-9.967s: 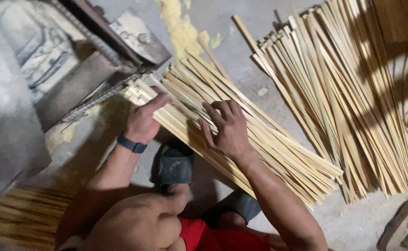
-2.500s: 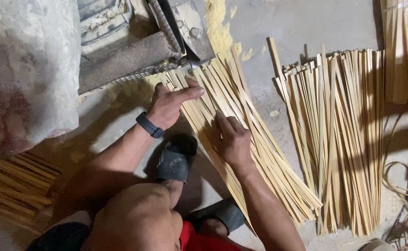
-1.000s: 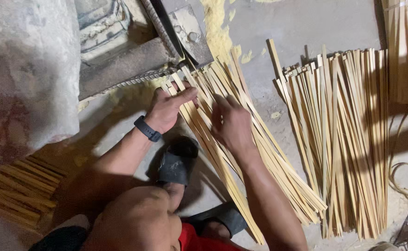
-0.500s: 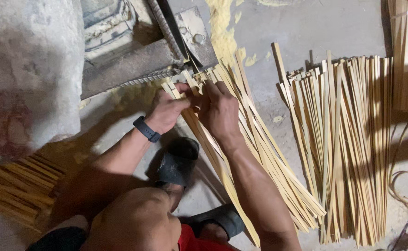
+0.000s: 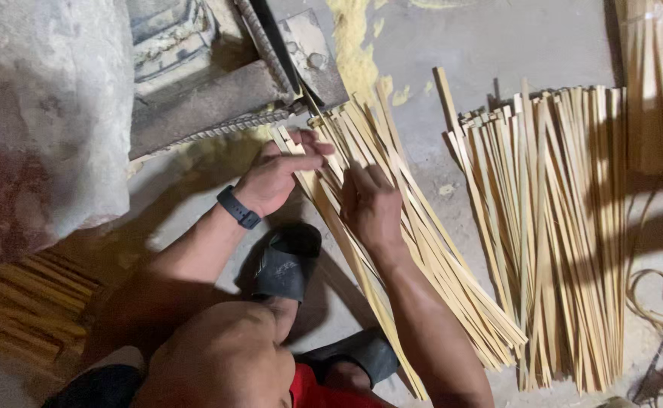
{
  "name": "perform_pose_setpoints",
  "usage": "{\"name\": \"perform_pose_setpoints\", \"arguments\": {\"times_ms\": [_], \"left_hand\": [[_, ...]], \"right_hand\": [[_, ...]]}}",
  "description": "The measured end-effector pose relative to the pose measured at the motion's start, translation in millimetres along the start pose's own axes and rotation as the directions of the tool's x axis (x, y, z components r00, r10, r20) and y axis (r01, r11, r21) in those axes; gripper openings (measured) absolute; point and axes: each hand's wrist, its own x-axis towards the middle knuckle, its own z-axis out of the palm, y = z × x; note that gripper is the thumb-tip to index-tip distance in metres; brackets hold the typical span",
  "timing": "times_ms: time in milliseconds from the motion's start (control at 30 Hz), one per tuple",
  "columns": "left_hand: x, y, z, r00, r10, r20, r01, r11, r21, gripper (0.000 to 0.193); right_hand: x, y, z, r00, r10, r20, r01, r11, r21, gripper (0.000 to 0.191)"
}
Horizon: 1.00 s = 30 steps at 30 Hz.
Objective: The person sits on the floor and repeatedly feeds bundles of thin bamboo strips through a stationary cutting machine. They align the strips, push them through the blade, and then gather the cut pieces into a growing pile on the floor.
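A loose bundle of thin pale bamboo strips [image 5: 429,249] lies slanted across the concrete floor, its far ends against a dark metal machine [image 5: 233,83]. My left hand [image 5: 278,172], with a dark band on its wrist, rests on the strips near their far ends, fingers stretched over them. My right hand [image 5: 369,205] lies palm down on the same bundle a little nearer to me, fingers spread and pressing on the strips. Neither hand lifts anything.
A second, larger pile of bamboo strips [image 5: 550,227] lies to the right, more sticks [image 5: 21,310] at the lower left. A big grey sack-like mass [image 5: 44,113] fills the upper left. Yellow sawdust [image 5: 354,45] lies beyond the machine. My feet wear dark sandals [image 5: 286,261].
My right hand has slid back down the bundle, away from the machine. The left hand stays at the strips' far ends, and the view shifted slightly.
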Motion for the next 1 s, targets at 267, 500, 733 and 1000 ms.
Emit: {"name": "perform_pose_setpoints", "arguments": {"times_ms": [267, 500, 733, 1000], "left_hand": [[-5, -9, -10, 0.995, -0.098, 0.010, 0.098, 0.992, -0.075, 0.032], [-10, 15, 16, 0.997, 0.017, -0.070, -0.009, 0.993, 0.116, 0.029], [-10, 12, 18, 0.995, 0.057, -0.086, -0.055, 0.998, 0.024, 0.028], [1, -8, 0, 0.992, 0.033, -0.126, -0.038, 0.999, -0.039, 0.029]], "right_hand": [[40, -15, 13, 0.998, -0.055, -0.043, 0.057, 0.997, 0.048, 0.018], [-35, 10, -22, 0.957, -0.271, -0.104, 0.255, 0.956, -0.147, 0.031], [-22, 9, -5, 0.999, 0.045, 0.020, -0.047, 0.996, 0.072, 0.018], [51, -21, 15, 0.993, -0.099, -0.070, 0.099, 0.995, 0.003, 0.025]]}}
